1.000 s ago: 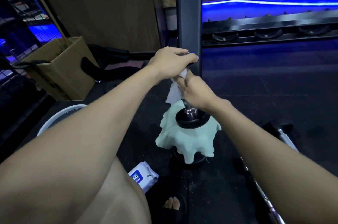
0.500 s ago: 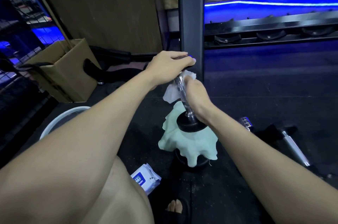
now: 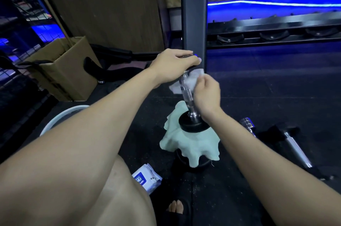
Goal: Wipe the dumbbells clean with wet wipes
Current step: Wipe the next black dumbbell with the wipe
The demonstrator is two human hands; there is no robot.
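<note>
A dumbbell with a chrome handle stands on end on a pale green cloth that drapes over a black weight below. My left hand lies over its upper black head, fingers stretched across the top. My right hand holds a white wet wipe against the upper part of the chrome handle. The lower black head shows under my right wrist.
A blue-and-white wet wipe pack lies on the black floor by my knee. Another chrome-handled dumbbell lies at the right. A cardboard box and a white basin rim are left. A dark rack post rises just behind.
My right hand slid the wipe along the chrome handle, down and then back up near the top. My left hand stayed on the upper head.
</note>
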